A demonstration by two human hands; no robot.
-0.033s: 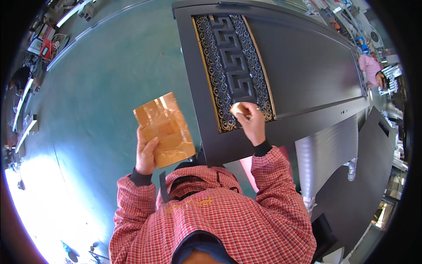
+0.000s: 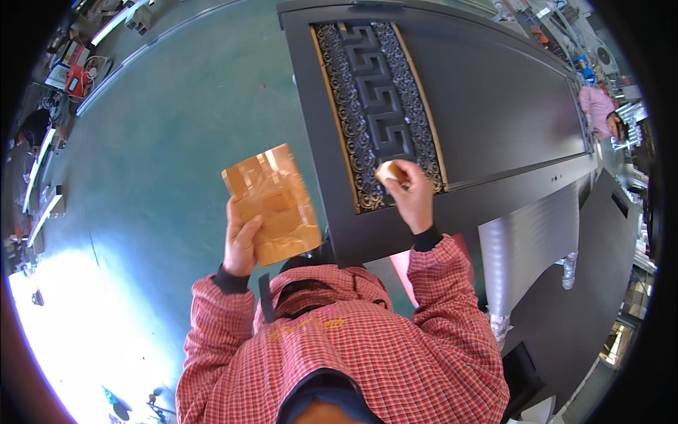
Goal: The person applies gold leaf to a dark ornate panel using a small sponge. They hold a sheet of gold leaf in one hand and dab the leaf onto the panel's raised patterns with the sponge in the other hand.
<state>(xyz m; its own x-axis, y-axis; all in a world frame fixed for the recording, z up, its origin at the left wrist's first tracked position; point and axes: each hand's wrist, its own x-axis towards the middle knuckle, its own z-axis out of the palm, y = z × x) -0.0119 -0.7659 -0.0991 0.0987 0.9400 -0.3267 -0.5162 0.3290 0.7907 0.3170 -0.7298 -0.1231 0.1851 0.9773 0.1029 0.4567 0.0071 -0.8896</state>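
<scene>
My left hand [image 2: 242,244] grips the edge of a flat, shiny gold-brown board [image 2: 286,230], thumb on its face, held over the floor left of the door. A darker rectangular patch marks the board's middle. In my right hand [image 2: 413,198], a small pad, pale on top and brown on its side [image 2: 389,172], is pinched between thumb and fingers. That hand hovers at the near end of a carved dark panel [image 2: 385,106], which has a key pattern between scrollwork bands and gold edge strips. Whether the pad touches the panel I cannot tell.
The carved panel is set in a large dark grey door [image 2: 494,106] stretching away to the right. Below it are silvery wrapping sheet [image 2: 533,247] and another dark panel [image 2: 583,283]. A person in pink [image 2: 597,109] is at the far right. Green floor [image 2: 176,141] lies left.
The view has shifted slightly. My left hand and the board sit a touch farther right and higher. The pad stays in my right hand at the panel's near end.
</scene>
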